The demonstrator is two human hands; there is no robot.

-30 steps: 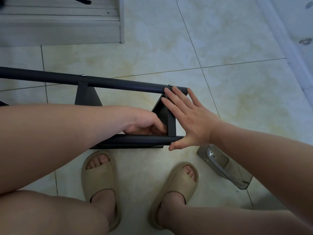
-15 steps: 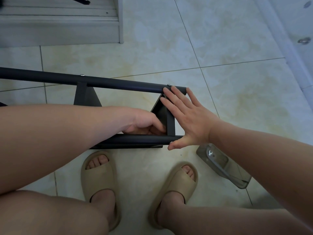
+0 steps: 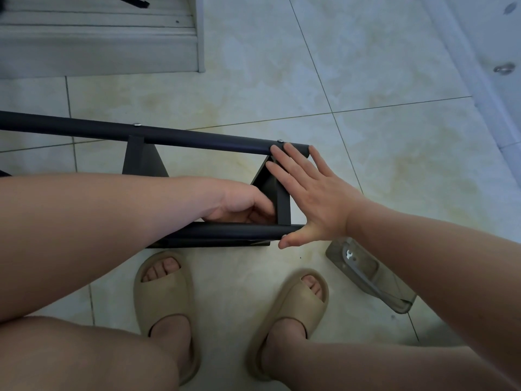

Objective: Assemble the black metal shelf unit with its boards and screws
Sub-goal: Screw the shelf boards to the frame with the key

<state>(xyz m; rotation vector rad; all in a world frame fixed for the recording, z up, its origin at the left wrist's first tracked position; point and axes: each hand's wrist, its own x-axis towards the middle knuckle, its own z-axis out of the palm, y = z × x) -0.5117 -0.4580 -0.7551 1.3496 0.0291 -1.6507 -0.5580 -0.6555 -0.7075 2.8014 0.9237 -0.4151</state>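
My left grip (image 3: 245, 204) is tucked inside the black frame (image 3: 146, 159), just past the near tube (image 3: 225, 231). Its fingers are curled against the short cross bar (image 3: 282, 204). I cannot tell if they hold a screw or nothing at all.

My right grip (image 3: 318, 204) is wide open and flat and presses on the end of the frame. The thumb is by the near tube and the fingertips are up on the far tube (image 3: 197, 138), next to a screw (image 3: 280, 141). The frame lies on the floor (image 3: 394, 165), between both grips.

If my flat grip slips off, I think the frame could slide or tip. Then the bar could pinch my curled fingers, and a small screw could drop and roll away over the tiles.

Just under my right arm lies a clear plastic tray (image 3: 392, 289). It has a little wrench (image 3: 348, 254) in it, and I cannot make out anything else inside.
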